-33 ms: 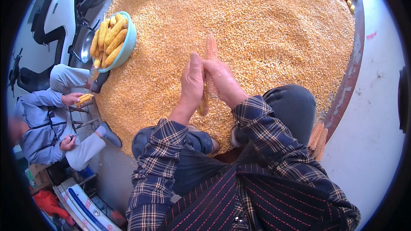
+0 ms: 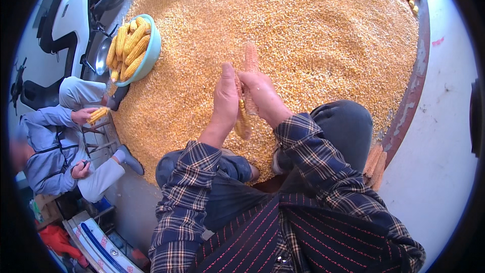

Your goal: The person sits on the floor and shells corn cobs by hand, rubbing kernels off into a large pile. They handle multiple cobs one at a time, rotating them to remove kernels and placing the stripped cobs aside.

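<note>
My left hand [image 2: 226, 98] and my right hand [image 2: 263, 96] come together over a wide heap of loose corn kernels [image 2: 323, 45]. In my right hand is a bare pinkish corncob [image 2: 251, 56], its far end sticking out beyond the fingers. My left hand is closed on a partly shelled ear of corn [image 2: 243, 127], whose lower end shows between my wrists with some yellow kernels on it. Ear and cob press against each other between the palms. Most of my fingers are hidden behind the hands.
At the left a light-blue basin [image 2: 154, 50] holds several yellow ears. A seated co-worker's hand [image 2: 81, 116] grips another ear of corn [image 2: 98, 115]. Bare cobs [image 2: 375, 167] lie beside my right knee. A white scooter [image 2: 70, 15] stands far left; a low ledge [image 2: 417, 81] borders the heap.
The ear in my left hand has tilted, its lower end shifting slightly right and nearer me. A gap shows between my hands. The co-worker's ear has risen a little.
</note>
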`<action>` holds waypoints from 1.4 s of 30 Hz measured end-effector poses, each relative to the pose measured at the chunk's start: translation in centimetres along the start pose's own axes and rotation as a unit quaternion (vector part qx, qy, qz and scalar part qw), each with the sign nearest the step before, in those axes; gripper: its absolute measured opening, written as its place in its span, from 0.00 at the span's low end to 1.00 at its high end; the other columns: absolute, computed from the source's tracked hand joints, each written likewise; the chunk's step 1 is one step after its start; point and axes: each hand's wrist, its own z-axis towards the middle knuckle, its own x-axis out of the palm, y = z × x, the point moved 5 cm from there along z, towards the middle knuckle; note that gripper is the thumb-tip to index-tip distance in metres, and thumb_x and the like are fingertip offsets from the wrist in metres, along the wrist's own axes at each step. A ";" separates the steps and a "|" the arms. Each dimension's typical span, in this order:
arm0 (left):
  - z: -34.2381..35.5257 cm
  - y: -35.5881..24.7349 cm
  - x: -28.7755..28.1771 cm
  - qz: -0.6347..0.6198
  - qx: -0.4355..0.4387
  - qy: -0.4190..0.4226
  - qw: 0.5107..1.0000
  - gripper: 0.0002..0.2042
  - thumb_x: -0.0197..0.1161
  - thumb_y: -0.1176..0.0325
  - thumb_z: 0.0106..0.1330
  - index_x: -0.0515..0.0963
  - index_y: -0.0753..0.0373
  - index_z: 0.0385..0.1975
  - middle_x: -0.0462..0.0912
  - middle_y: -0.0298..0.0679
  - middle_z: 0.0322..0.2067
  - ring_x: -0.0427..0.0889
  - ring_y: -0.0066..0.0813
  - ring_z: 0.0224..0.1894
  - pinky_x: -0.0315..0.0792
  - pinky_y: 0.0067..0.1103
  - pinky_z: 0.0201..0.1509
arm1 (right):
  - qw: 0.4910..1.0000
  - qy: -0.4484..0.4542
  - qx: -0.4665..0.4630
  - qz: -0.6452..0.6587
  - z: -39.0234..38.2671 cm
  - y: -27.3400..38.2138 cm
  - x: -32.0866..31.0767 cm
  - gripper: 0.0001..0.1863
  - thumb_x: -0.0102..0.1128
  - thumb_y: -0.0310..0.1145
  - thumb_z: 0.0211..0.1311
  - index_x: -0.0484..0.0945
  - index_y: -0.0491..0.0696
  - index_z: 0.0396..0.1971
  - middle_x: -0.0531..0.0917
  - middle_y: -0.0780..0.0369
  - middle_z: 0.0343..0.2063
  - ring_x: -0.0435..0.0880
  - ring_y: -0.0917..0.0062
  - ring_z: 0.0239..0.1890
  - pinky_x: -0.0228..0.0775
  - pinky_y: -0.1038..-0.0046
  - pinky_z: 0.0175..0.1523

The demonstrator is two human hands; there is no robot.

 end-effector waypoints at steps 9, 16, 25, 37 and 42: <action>0.2 0.0 -0.3 -0.179 -0.059 -0.007 0.982 0.31 0.37 0.39 0.68 0.75 0.64 0.38 0.79 0.39 0.31 0.79 0.25 0.34 0.76 0.21 0.39 | 0.995 0.039 -0.085 -0.031 -1.6 1.4 2.3 0.12 0.53 0.36 0.61 0.76 0.41 0.34 0.79 0.64 0.26 0.75 0.81 0.28 0.66 0.78 0.33; -0.3 -0.6 0.0 -0.235 -0.089 -0.025 0.967 0.25 0.39 0.40 0.68 0.65 0.54 0.20 0.68 0.29 0.20 0.72 0.18 0.24 0.74 0.19 0.32 | 0.998 -0.028 0.034 0.045 -0.9 0.8 0.0 0.10 0.55 0.35 0.57 0.72 0.43 0.33 0.75 0.64 0.22 0.72 0.81 0.24 0.64 0.75 0.29; -0.4 -1.1 0.1 -0.144 -0.012 0.001 0.989 0.29 0.35 0.42 0.70 0.72 0.65 0.41 0.78 0.38 0.34 0.77 0.24 0.37 0.73 0.21 0.44 | 0.996 0.023 -0.084 -0.006 -1.9 1.7 2.8 0.09 0.54 0.34 0.59 0.74 0.42 0.31 0.76 0.66 0.25 0.73 0.84 0.27 0.64 0.79 0.31; -1.6 -3.5 0.5 -0.232 -0.058 -0.057 0.969 0.23 0.39 0.41 0.69 0.63 0.55 0.25 0.66 0.29 0.24 0.67 0.17 0.26 0.66 0.18 0.31 | 0.984 0.006 0.097 0.150 -1.6 2.0 0.6 0.14 0.54 0.39 0.60 0.72 0.42 0.34 0.78 0.59 0.24 0.78 0.74 0.25 0.71 0.73 0.31; -0.7 -2.3 -2.0 -0.112 0.045 -0.109 0.987 0.21 0.41 0.44 0.70 0.66 0.55 0.25 0.67 0.28 0.22 0.69 0.17 0.28 0.68 0.19 0.35 | 0.998 0.038 -0.038 0.011 -2.4 2.2 3.0 0.11 0.56 0.33 0.57 0.71 0.42 0.36 0.77 0.63 0.27 0.75 0.81 0.28 0.68 0.77 0.32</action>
